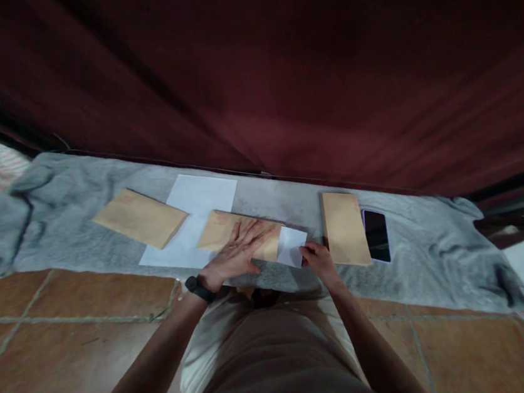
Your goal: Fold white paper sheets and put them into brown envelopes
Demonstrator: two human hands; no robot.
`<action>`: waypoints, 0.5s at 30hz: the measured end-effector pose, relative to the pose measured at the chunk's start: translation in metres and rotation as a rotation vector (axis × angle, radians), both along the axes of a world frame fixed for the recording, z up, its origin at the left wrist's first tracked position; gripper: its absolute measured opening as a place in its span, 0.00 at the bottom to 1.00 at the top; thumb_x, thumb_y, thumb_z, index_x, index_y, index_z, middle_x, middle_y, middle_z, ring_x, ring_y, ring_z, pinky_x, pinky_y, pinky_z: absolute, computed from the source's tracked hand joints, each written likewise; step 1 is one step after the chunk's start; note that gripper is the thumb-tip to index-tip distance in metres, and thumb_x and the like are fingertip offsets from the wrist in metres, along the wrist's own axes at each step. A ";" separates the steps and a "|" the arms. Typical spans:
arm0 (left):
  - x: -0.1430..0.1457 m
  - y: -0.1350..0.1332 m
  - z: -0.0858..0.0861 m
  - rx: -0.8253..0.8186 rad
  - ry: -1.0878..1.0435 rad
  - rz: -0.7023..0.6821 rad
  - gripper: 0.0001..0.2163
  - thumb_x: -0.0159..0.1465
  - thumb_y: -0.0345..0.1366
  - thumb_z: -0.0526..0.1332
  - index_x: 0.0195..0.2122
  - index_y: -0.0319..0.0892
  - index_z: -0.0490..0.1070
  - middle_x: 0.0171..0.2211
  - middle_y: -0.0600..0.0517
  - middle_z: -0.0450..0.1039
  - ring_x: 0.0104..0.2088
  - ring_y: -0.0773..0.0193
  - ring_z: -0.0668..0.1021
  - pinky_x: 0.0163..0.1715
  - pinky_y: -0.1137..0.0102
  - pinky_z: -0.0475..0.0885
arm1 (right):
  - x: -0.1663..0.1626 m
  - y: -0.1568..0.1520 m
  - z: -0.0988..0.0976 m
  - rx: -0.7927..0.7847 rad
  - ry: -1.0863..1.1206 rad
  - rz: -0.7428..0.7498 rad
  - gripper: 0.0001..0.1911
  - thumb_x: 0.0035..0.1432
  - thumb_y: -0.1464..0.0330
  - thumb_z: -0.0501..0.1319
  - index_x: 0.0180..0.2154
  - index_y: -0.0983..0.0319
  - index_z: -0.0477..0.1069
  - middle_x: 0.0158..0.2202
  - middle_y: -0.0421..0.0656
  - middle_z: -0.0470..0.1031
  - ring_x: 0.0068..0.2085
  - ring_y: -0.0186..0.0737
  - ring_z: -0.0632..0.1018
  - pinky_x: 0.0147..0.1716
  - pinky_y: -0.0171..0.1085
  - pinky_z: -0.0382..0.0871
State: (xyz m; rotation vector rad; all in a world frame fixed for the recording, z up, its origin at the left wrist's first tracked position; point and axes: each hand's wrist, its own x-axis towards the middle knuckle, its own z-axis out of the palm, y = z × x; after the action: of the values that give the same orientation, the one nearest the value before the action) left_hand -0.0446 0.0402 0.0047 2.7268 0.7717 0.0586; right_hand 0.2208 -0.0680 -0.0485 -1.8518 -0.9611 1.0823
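Observation:
A brown envelope (pixel 209 229) lies in front of me, and my left hand (pixel 239 249) rests flat on it with the fingers spread. From the envelope's right end a white paper (pixel 292 245) sticks out; whether part of it is inside the envelope I cannot tell. The fingers of my right hand (pixel 316 256) pinch this paper at its right edge. Partly beneath the envelope's left end is a larger white sheet (pixel 205 193). Another brown envelope (pixel 139 218) overlaps that sheet on the left.
To the right lies a stack of brown envelopes (pixel 345 228), beside a phone (pixel 377 236) with a dark screen. Everything rests on a grey cloth (pixel 84 179) over a narrow surface. Behind it hangs a dark red curtain (pixel 277 81). Below is a tiled floor (pixel 73 363).

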 end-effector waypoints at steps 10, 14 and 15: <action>0.028 0.011 0.004 -0.079 0.087 -0.037 0.61 0.47 0.42 0.80 0.76 0.54 0.41 0.78 0.42 0.37 0.77 0.43 0.41 0.71 0.43 0.28 | 0.006 0.002 0.003 -0.050 -0.021 0.067 0.15 0.54 0.54 0.62 0.27 0.59 0.73 0.21 0.39 0.76 0.25 0.43 0.80 0.25 0.38 0.78; 0.031 0.013 0.005 -0.081 0.085 -0.045 0.60 0.48 0.42 0.79 0.76 0.55 0.42 0.77 0.44 0.44 0.76 0.43 0.44 0.71 0.42 0.29 | 0.006 0.000 0.004 -0.049 -0.023 0.084 0.14 0.54 0.54 0.61 0.29 0.58 0.74 0.22 0.40 0.76 0.25 0.42 0.80 0.27 0.38 0.78; 0.030 0.013 0.006 -0.077 0.087 -0.040 0.60 0.48 0.43 0.79 0.76 0.55 0.41 0.77 0.44 0.44 0.76 0.43 0.45 0.71 0.42 0.29 | 0.007 0.000 0.004 -0.048 -0.022 0.088 0.15 0.54 0.54 0.61 0.29 0.58 0.74 0.22 0.40 0.76 0.26 0.42 0.80 0.27 0.38 0.78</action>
State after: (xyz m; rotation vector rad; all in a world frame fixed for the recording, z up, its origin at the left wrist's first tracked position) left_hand -0.0142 0.0533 0.0105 2.6851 0.7269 -0.0981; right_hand 0.2274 -0.0681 -0.0445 -1.8787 -1.0465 1.1492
